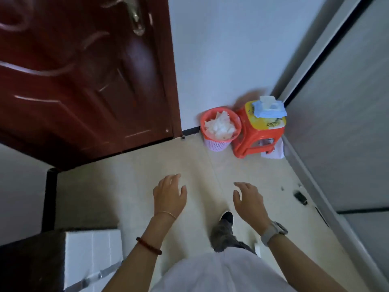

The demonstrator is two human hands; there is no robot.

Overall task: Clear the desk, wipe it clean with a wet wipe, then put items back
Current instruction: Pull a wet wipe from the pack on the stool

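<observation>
Both hands hang over the tiled floor low in the frame, the left hand (169,193) and right hand (249,199) loosely spread, holding nothing. At upper right, a blue wet wipe pack (269,108) lies on a red stool (259,133), beside a wastebasket (219,142) full of white tissues.
</observation>
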